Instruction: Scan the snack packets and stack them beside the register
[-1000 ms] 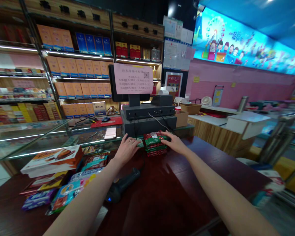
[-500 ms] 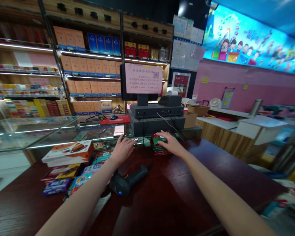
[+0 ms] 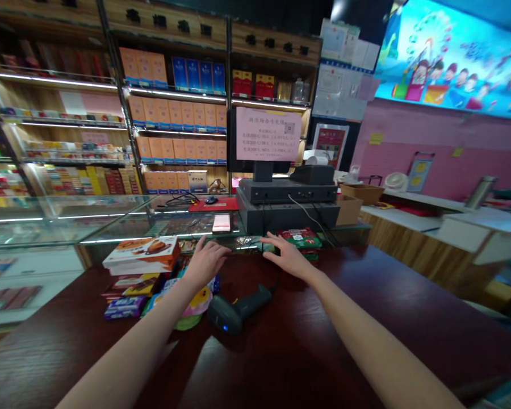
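Note:
My left hand [image 3: 206,262] hovers over the counter with its fingers apart and nothing in them, just right of a pile of snack packs. Across from it, my right hand [image 3: 289,257] is also open and empty, beside a stack of red and green packets [image 3: 300,238] that it partly covers. Between my forearms lies a dark barcode scanner [image 3: 234,311] with a blue light. On the left sit a white and orange snack box [image 3: 142,255], a purple packet [image 3: 125,307] and other bright packs, partly hidden by my left forearm.
Behind my hands stands a cash register [image 3: 287,199] with a pink sign [image 3: 265,134] on its screen. The glass display case [image 3: 123,224] runs along the left and back. A cardboard box [image 3: 349,209] and white counter [image 3: 426,218] are at the right.
The view has turned left, shifting everything rightward. My right hand has come off the red and green packets and moved left, closer to my left hand. Both hands stay open.

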Demonstrator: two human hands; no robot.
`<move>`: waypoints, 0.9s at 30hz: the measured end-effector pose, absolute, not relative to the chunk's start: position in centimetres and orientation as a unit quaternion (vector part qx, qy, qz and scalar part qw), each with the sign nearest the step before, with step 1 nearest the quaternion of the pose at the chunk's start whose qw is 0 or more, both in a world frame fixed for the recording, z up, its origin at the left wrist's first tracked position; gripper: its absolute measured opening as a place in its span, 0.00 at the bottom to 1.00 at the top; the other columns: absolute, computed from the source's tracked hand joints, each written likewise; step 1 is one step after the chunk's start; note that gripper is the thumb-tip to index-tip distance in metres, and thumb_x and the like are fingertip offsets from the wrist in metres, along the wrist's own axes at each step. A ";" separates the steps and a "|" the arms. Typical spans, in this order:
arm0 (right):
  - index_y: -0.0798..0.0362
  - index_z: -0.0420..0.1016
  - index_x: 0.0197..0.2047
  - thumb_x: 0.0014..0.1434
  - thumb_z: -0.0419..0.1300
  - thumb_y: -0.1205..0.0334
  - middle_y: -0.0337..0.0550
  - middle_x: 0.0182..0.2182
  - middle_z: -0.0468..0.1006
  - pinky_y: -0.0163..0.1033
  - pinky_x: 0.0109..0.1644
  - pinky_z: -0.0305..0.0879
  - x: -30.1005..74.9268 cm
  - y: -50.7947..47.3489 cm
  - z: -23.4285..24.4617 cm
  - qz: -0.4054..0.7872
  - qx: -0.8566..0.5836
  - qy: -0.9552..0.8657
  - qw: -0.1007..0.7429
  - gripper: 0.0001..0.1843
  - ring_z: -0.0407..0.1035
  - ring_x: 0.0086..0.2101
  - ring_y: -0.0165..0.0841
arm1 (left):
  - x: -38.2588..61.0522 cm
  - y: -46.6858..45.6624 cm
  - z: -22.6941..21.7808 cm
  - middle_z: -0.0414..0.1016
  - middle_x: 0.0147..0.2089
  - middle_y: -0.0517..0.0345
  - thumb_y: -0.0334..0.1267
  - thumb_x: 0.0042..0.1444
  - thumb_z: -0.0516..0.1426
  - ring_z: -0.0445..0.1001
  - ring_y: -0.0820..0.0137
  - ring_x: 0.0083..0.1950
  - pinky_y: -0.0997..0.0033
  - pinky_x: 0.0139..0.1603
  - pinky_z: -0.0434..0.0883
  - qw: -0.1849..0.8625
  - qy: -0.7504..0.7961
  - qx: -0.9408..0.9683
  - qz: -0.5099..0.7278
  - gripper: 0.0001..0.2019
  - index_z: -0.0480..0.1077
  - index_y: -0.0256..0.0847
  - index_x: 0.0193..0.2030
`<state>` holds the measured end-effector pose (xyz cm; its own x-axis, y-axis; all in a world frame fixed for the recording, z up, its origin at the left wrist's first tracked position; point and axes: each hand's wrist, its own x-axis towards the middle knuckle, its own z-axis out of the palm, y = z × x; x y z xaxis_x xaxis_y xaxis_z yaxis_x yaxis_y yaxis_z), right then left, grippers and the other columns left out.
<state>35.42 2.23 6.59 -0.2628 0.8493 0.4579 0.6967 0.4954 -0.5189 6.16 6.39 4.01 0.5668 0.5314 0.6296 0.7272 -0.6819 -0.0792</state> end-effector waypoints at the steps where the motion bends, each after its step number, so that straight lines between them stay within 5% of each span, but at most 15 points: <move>1: 0.43 0.74 0.61 0.60 0.62 0.59 0.47 0.64 0.71 0.60 0.73 0.45 35.0 2.3 6.5 0.110 -0.485 -0.791 0.357 0.24 0.56 0.68 0.45 | 5.7 6.3 3.9 0.82 0.45 0.57 0.34 0.63 0.55 0.76 0.63 0.51 0.43 0.74 0.48 0.169 -0.367 -0.867 -0.292 0.11 0.76 0.48 0.48; 12: 0.45 0.74 0.61 0.61 0.63 0.58 0.50 0.66 0.69 0.55 0.70 0.53 31.5 3.2 4.5 0.143 -0.461 -0.806 0.342 0.24 0.59 0.67 0.43 | 1.1 6.0 3.1 0.82 0.45 0.57 0.35 0.65 0.51 0.76 0.61 0.52 0.43 0.71 0.54 0.171 -0.406 -0.854 -0.278 0.13 0.76 0.50 0.49; 18: 0.47 0.74 0.61 0.60 0.63 0.59 0.52 0.65 0.70 0.55 0.70 0.55 29.1 3.5 4.0 0.165 -0.457 -0.812 0.322 0.25 0.62 0.66 0.45 | -0.1 5.5 3.1 0.81 0.47 0.51 0.33 0.62 0.54 0.75 0.57 0.52 0.52 0.59 0.69 0.142 -0.457 -0.848 -0.225 0.14 0.75 0.46 0.51; 27: 0.51 0.72 0.63 0.60 0.64 0.60 0.53 0.65 0.70 0.52 0.70 0.54 25.7 4.8 3.1 0.201 -0.461 -0.826 0.255 0.27 0.60 0.67 0.44 | -0.4 5.8 2.2 0.80 0.53 0.49 0.32 0.64 0.52 0.75 0.59 0.56 0.60 0.57 0.71 0.083 -0.512 -0.835 -0.185 0.18 0.73 0.42 0.58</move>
